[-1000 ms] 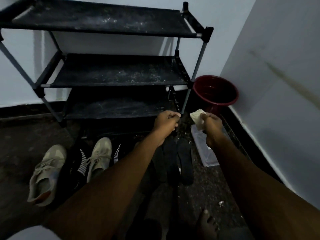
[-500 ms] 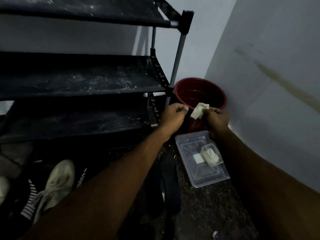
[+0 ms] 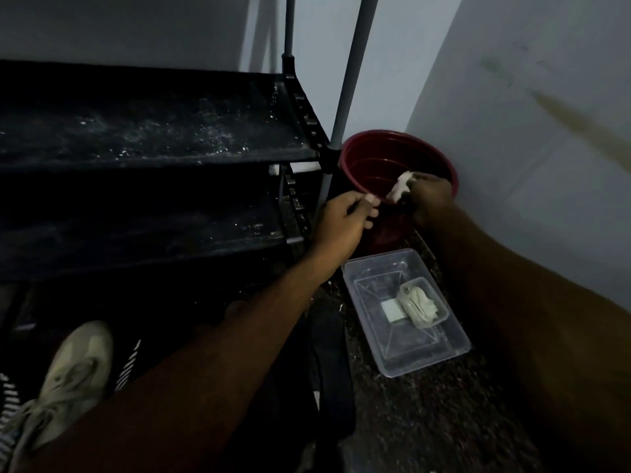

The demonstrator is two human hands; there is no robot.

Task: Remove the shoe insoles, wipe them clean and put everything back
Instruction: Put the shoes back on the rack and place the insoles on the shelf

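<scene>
My right hand (image 3: 431, 199) is shut on a crumpled white wipe (image 3: 400, 188) and holds it over the open mouth of a red bucket (image 3: 375, 148). My left hand (image 3: 343, 218) is at the bucket's near rim with its fingers pinched together; whether it grips the rim is unclear. Dark insoles (image 3: 333, 373) lie on the floor between my forearms, hard to make out in the dim light. A beige sneaker (image 3: 73, 370) sits at the lower left beside a black shoe with white stripes (image 3: 128, 365).
A clear plastic container (image 3: 415, 361) with folded wipes (image 3: 418, 307) stands on the speckled floor in front of the bucket. A dusty black shoe rack (image 3: 153, 131) with a grey post (image 3: 346, 97) fills the left. A pale wall (image 3: 529, 148) closes the right side.
Both hands moved forward and right, from in front of the rack to the red bucket. The wipe is now over the bucket's mouth. The view shifted right and closer.
</scene>
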